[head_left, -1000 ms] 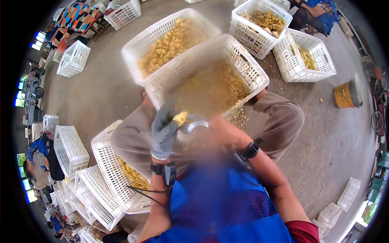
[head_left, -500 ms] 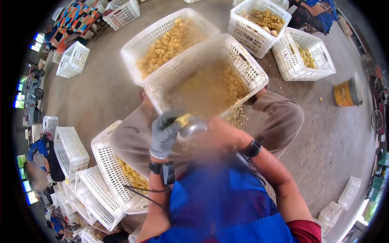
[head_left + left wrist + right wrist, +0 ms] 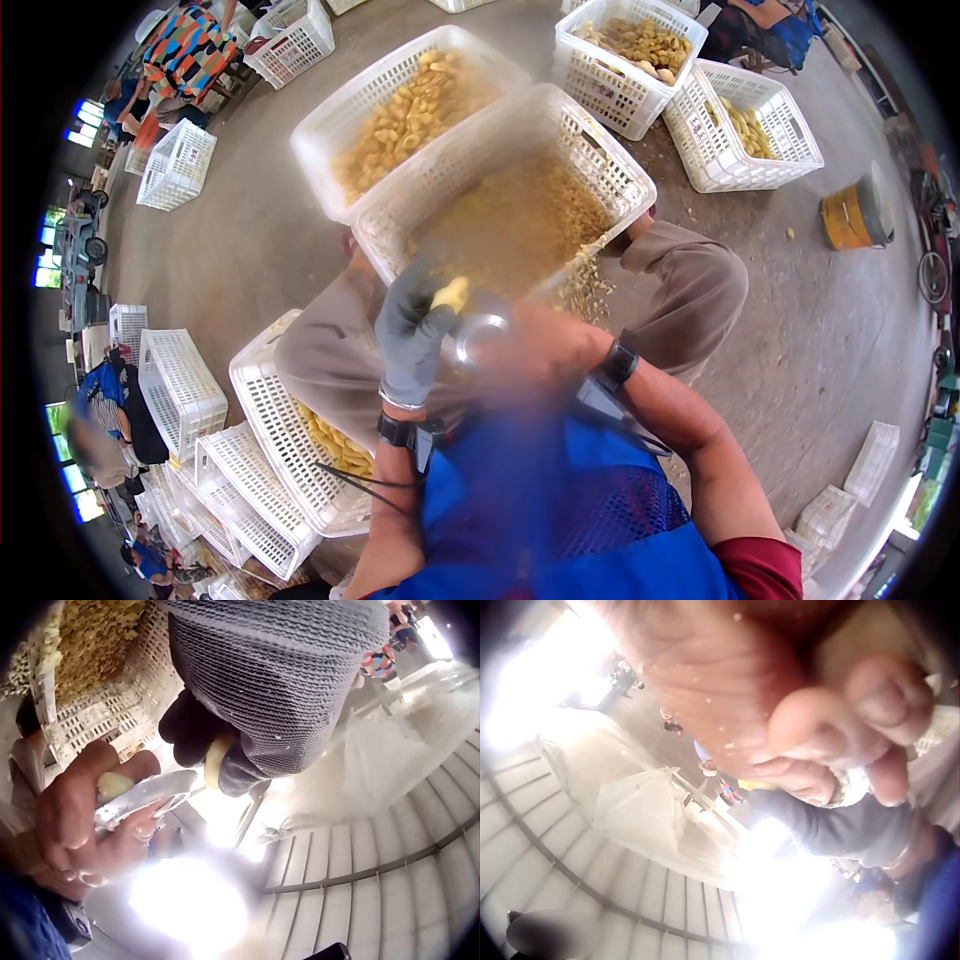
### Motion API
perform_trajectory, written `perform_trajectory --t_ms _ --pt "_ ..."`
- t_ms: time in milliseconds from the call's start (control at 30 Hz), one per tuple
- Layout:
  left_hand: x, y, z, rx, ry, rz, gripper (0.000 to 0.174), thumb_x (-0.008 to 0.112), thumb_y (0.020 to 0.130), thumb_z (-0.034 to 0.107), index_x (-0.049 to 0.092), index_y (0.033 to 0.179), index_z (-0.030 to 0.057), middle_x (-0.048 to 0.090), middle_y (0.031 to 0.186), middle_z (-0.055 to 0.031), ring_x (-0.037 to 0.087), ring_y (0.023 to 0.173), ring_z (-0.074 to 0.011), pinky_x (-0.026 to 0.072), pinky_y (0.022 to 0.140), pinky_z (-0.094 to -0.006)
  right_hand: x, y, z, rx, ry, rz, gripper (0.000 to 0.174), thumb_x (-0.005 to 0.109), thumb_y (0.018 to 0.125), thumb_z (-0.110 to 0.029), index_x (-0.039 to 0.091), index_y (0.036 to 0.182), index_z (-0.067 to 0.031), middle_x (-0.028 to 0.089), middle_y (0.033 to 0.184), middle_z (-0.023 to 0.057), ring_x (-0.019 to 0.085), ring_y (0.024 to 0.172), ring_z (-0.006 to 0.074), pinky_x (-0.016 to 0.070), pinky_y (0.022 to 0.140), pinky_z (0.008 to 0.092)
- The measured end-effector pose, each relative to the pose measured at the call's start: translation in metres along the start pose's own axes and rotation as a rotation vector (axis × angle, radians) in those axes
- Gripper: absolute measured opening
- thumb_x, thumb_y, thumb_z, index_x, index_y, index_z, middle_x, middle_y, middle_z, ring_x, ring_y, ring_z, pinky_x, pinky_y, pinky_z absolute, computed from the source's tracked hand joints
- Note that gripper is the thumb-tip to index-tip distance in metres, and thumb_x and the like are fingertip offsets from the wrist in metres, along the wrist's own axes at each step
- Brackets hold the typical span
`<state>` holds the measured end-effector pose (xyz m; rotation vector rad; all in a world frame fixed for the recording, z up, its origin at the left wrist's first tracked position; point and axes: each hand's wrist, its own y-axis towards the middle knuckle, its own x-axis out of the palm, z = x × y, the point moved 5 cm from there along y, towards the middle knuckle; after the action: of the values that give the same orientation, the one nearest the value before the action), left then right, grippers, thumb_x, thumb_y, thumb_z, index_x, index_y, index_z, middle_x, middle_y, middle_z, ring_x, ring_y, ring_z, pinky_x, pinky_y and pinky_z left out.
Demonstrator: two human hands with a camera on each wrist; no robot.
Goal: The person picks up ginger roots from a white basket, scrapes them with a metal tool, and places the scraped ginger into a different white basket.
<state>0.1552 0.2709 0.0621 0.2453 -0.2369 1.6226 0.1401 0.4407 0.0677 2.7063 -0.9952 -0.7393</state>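
Yellow piece in gloved left hand, bare right hand close by at four o'clock.
Head view: we see the left hand (image 3: pixel 410 325) pinching the yellow piece (image 3: pixel 452 295) between curled fingers, finger gap narrow. The piece sits at the fingertips, two o'clock from the palm, long axis roughly two to eight; the left hand is nearer. The right hand (image 3: pixel 545 345) is blurred there, but in the left wrist view we see its fingers curled round a shiny curved tool (image 3: pixel 146 796), at about five o'clock from the piece in head view. Contact between the two: we can't tell. Crate (image 3: pixel 600 150) at one o'clock, beyond.
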Motion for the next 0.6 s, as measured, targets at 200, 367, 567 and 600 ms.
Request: perform_trajectory --t_ms 200,367,567,600 --pt "0.008 -0.001 -0.001 0.006 -0.034 0.053 0.074 0.079 0.088 0.011 0.044 0.152 -0.0029 0.069 0.119 -0.0076 0.066 0.099 -0.0127 0.0547 0.088 -0.0261 0.013 -0.011 0.009 0.486 0.621 -0.09 0.021 0.062 0.103 -0.027 0.064 0.097 -0.0072 0.065 0.072 -0.0036 0.048 0.057 0.0046 0.038 0.052 0.0249" --pt "0.008 -0.003 -0.003 0.077 0.045 0.039 0.075 0.08 0.087 0.01 0.044 0.151 -0.0025 0.069 0.121 -0.0085 0.065 0.101 -0.0133 0.0553 0.089 -0.0271 0.016 -0.013 0.013 0.402 0.656 -0.082 0.025 0.062 0.104 -0.03 0.064 0.094 -0.0074 0.064 0.072 -0.0039 0.045 0.056 0.0027 0.0353 0.05 0.0229" --pt "0.009 -0.003 -0.004 0.075 0.011 0.046 0.072 0.08 0.089 0.011 0.046 0.15 -0.0025 0.067 0.129 -0.0107 0.065 0.108 -0.0161 0.0548 0.094 -0.0303 0.021 -0.01 0.007 0.569 0.887 -0.056 0.029 0.068 0.1 -0.035 0.066 0.09 -0.0079 0.061 0.069 -0.004 0.042 0.05 0.0035 0.0319 0.046 0.0234" --pt "0.006 -0.003 -0.008 0.029 0.036 0.015 0.07 0.079 0.09 0.014 0.046 0.15 -0.0028 0.067 0.13 -0.0112 0.065 0.109 -0.017 0.0544 0.096 -0.0313 0.024 -0.012 0.009 0.585 0.904 -0.033 0.03 0.069 0.099 -0.036 0.066 0.089 -0.0075 0.06 0.067 -0.0041 0.041 0.048 0.0036 0.0313 0.045 0.0235"
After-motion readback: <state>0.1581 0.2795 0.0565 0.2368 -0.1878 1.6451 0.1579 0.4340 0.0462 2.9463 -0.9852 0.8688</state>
